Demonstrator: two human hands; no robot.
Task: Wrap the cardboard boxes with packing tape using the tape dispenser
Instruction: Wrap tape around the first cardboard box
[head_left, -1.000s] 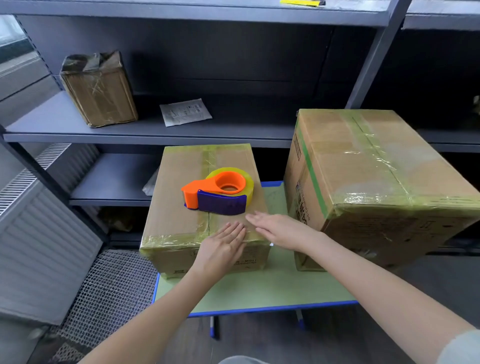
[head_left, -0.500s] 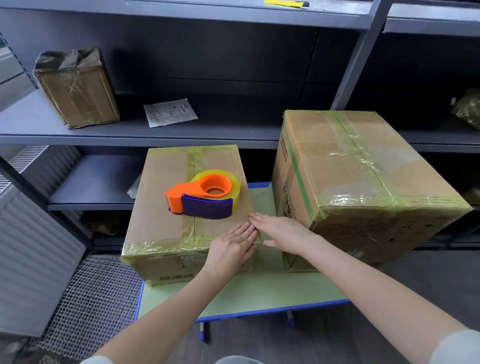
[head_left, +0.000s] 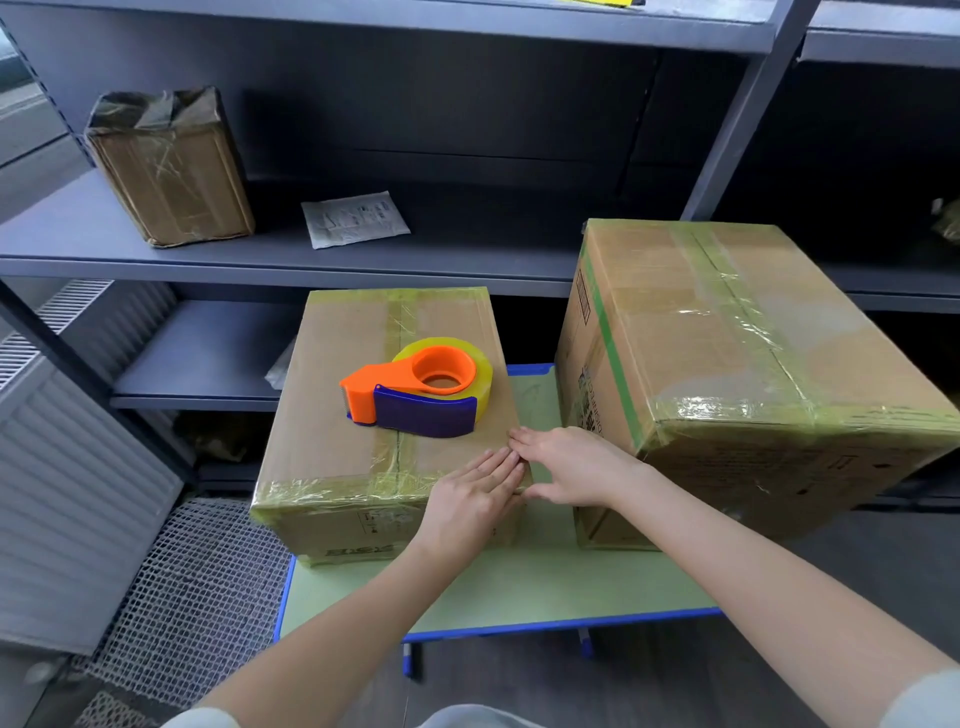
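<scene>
Nearest us, our two bare forearms reach out over the green counter (head_left: 519, 587), whose blue front rim runs just beneath them. They meet at the near right corner of the smaller cardboard box (head_left: 337, 415), which stands on the counter's left part. Our left grip (head_left: 472, 499) lies flat, fingers straight and together, pressing on the taped band along the box's near top edge; it clasps nothing. Our right grip (head_left: 576, 467) is likewise spread, its fingertips on the right top edge and touching the left fingertips, its thumb dropped beside the box's right face. It holds nothing either.

We judge the step in hand to be smoothing tape down at that corner. Glossy yellowish bands already run along the near edge, the far edge and the centre seam, so this box looks well advanced.

A little farther on, the tape dispenser (head_left: 415, 389), orange and blue with a yellow roll, rests on the box top, apart from both grips. Any further strip calls for one grip to leave the corner, reach forward and close round the handle. Turning the box would need the dispenser lifted off first, or it may slide.

To the right stands the larger cardboard box (head_left: 727, 364), taped too, near the smaller one but apart from it. Behind, on the grey shelf (head_left: 260, 260), sit a wrapped parcel (head_left: 171, 166) and a paper packet (head_left: 356, 218).
</scene>
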